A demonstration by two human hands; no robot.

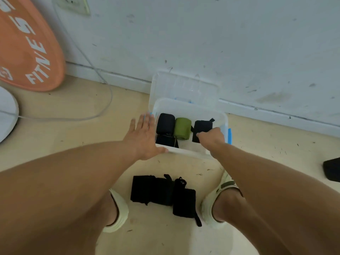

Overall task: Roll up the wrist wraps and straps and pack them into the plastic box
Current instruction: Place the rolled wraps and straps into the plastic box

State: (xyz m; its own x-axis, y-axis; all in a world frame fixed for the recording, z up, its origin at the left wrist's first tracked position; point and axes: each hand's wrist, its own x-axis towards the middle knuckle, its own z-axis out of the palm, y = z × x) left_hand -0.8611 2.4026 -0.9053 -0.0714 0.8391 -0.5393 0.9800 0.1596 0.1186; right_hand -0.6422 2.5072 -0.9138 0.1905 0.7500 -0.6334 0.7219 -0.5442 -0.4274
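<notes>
A clear plastic box [189, 152] stands on the floor by the wall. Inside lie a black roll [165, 123], a green roll [182, 128] and another dark roll [165, 140] below them. My right hand [211, 137] reaches into the box's right side and grips a black rolled wrap [202, 127]. My left hand [143, 135] rests flat with straight fingers on the box's left rim. Two black wraps [152, 190] [184, 201] lie on the floor between my feet.
The box's clear lid [185, 87] leans on the wall behind it. An orange weight plate [27, 45] stands at the left, with a white round base [7, 113] and a cable [103, 105]. A black object [332, 169] lies at the right edge.
</notes>
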